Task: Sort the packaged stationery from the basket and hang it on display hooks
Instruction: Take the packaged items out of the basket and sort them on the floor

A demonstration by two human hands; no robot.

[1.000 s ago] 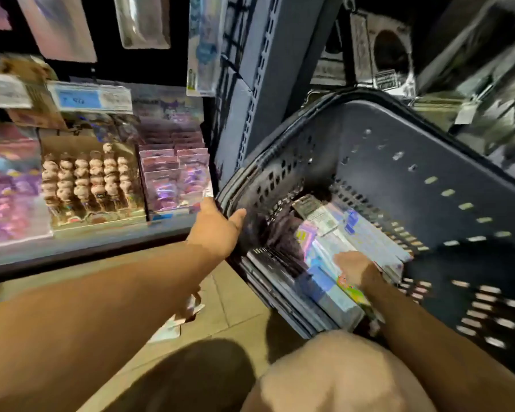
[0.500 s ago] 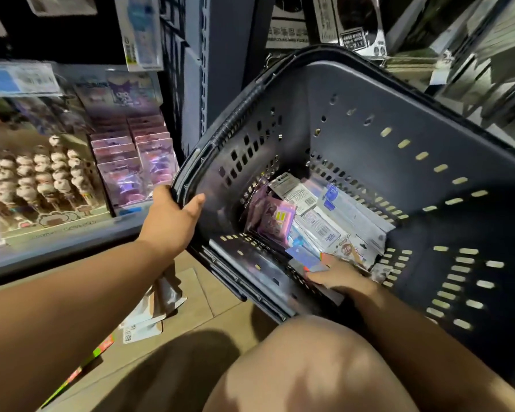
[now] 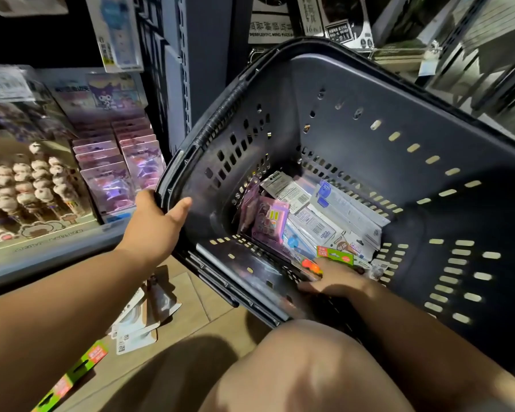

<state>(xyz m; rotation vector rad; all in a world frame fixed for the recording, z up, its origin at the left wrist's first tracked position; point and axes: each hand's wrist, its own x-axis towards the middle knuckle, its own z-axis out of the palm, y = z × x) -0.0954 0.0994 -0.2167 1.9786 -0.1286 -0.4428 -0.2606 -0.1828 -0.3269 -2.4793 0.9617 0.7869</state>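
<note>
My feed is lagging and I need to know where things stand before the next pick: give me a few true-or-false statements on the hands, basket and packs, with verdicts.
1. The left hand grips the rim of the dark grey perforated plastic basket. True.
2. The basket holds nothing. False: packaged stationery lies in its bottom, including a pink carded pack and white barcoded packs.
3. The right hand is inside the basket, at a green-and-orange pack. True.
4. The basket sits level. False: it is tilted, its opening toward the person.
5. The floor bears no packs. False: flat carded packs lie on the tan tiled floor under the left forearm.
</note>
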